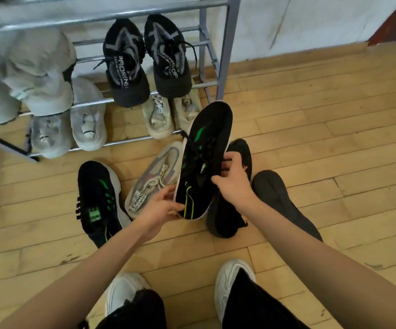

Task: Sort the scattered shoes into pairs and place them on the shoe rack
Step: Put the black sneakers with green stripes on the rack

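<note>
Both hands clamped on black-green shoe [202, 160], left hand [161, 207] at heel, right hand [233, 180] at laces, toe pointing beyond grip toward rack [230, 43], mate [98, 200] left.

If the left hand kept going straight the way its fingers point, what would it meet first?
The left hand already touches the held black-and-green shoe; past it, probably the dark shoe on the floor, though depth is unclear.

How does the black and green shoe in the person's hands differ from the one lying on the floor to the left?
The held shoe is lifted off the floor by both hands, left hand at its heel, right hand at its side; the floor shoe lies untouched on the wood. Both are black with green marks and pale soles.
</note>
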A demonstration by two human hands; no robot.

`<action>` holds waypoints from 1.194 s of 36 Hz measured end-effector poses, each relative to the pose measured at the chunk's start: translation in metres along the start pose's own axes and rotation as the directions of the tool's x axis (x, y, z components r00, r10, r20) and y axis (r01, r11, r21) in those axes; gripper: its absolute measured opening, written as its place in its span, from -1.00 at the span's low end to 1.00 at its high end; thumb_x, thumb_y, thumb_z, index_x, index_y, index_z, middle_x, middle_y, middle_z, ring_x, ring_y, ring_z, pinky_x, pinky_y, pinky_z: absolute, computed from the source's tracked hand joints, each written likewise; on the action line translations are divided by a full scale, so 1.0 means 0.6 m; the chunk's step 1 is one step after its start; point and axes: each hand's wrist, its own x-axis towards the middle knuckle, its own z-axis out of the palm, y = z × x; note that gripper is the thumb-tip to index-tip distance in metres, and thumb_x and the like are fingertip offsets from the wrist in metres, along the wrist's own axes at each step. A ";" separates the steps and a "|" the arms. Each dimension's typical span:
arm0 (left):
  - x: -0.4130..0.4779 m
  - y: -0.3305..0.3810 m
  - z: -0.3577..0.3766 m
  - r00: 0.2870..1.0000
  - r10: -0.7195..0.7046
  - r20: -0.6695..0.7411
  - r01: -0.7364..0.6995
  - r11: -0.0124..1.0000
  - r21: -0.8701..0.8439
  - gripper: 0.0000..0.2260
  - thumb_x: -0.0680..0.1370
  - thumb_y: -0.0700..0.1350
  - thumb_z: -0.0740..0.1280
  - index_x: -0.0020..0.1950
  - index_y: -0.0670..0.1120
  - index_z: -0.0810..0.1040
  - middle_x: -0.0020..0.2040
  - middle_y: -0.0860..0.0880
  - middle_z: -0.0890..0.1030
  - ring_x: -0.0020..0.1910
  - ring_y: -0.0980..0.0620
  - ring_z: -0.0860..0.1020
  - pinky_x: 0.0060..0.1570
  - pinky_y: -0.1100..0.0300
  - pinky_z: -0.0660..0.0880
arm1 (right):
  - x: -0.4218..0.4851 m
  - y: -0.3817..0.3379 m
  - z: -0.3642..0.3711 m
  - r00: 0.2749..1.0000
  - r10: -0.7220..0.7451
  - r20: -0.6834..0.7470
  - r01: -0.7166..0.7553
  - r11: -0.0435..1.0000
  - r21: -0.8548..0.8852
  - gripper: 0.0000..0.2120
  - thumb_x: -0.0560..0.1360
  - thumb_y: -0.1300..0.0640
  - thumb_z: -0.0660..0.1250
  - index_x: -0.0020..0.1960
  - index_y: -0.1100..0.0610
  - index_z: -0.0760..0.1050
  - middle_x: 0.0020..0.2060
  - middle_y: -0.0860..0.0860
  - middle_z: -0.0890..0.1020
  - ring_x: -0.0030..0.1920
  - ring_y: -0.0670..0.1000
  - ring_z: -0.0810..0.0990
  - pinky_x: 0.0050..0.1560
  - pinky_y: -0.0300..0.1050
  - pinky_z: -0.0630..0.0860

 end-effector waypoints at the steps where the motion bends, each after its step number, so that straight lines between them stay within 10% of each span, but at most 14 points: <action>1: -0.007 0.000 -0.016 1.000 -0.008 -0.025 0.008 1.000 -0.004 -0.54 0.46 -0.46 0.25 0.31 -0.12 0.42 0.14 -0.18 0.53 -0.01 -0.09 0.57 -0.14 0.08 0.55 | 0.001 -0.001 0.019 1.000 -0.002 0.028 0.002 1.000 -0.014 -0.55 0.48 0.35 0.30 0.26 0.03 0.24 0.02 -0.05 0.50 0.06 -0.02 0.57 0.03 -0.09 0.58; 17: -0.110 -0.078 -0.235 0.911 -0.026 -0.411 -0.089 0.962 -0.258 -0.62 0.49 -0.41 0.27 0.28 -0.17 0.44 0.18 -0.16 0.58 0.09 -0.15 0.59 -0.04 0.03 0.55 | 0.009 -0.048 0.278 0.864 0.013 0.503 0.127 0.962 -0.242 -0.50 0.54 0.27 0.27 0.45 0.09 0.29 0.24 0.00 0.53 0.25 0.00 0.51 0.17 -0.18 0.42; 20: -0.125 -0.086 -0.274 0.881 -0.008 -0.474 -0.127 0.959 -0.253 -0.66 0.50 -0.38 0.27 0.25 -0.14 0.46 0.13 -0.14 0.60 -0.01 -0.10 0.59 -0.12 0.07 0.50 | 0.006 -0.054 0.306 0.840 0.126 0.527 0.150 0.881 -0.449 -0.86 0.53 0.11 0.26 0.02 0.13 0.54 -0.18 0.04 0.55 -0.10 0.05 0.55 -0.10 -0.11 0.41; 24: -0.136 -0.104 -0.320 0.825 0.005 -0.565 -0.177 0.952 -0.250 -0.69 0.50 -0.35 0.26 0.22 -0.15 0.47 0.07 -0.15 0.60 -0.04 -0.11 0.58 -0.10 0.03 0.51 | -0.005 -0.039 0.332 0.739 0.315 0.596 0.269 0.672 -0.689 -0.60 0.56 0.01 0.20 -0.42 0.13 0.31 -0.50 0.04 0.40 -0.46 0.01 0.38 -0.39 -0.14 0.32; 33: -0.156 -0.150 -0.354 0.806 -0.061 -0.589 -0.126 0.955 -0.270 -0.68 0.50 -0.38 0.21 0.21 -0.12 0.47 0.06 -0.12 0.60 -0.01 -0.11 0.59 -0.08 0.06 0.51 | -0.029 0.008 0.335 0.799 0.322 0.508 0.237 0.608 -0.758 -0.55 0.52 -0.13 0.28 -0.38 0.14 0.30 -0.47 0.00 0.37 -0.45 -0.03 0.36 -0.46 -0.17 0.23; 37: -0.154 -0.164 -0.353 0.808 -0.100 -0.581 -0.087 0.955 -0.285 -0.66 0.51 -0.39 0.21 0.22 -0.12 0.46 0.07 -0.11 0.60 0.01 -0.11 0.58 -0.06 0.06 0.50 | -0.049 0.022 0.341 0.813 0.271 0.516 0.265 0.616 -0.741 -0.55 0.48 -0.16 0.32 0.00 0.26 0.53 -0.21 0.08 0.59 -0.19 0.06 0.55 -0.27 -0.09 0.42; 43: -0.144 -0.168 -0.337 0.827 -0.145 -0.543 -0.066 0.935 -0.350 -0.65 0.50 -0.42 0.23 0.24 -0.16 0.45 0.06 -0.11 0.61 0.00 -0.06 0.60 -0.02 0.05 0.53 | -0.069 0.031 0.347 0.866 0.288 0.408 0.036 0.779 -0.626 -0.56 0.46 0.00 0.38 0.21 0.21 0.37 0.05 0.09 0.57 0.02 0.10 0.55 -0.16 -0.09 0.45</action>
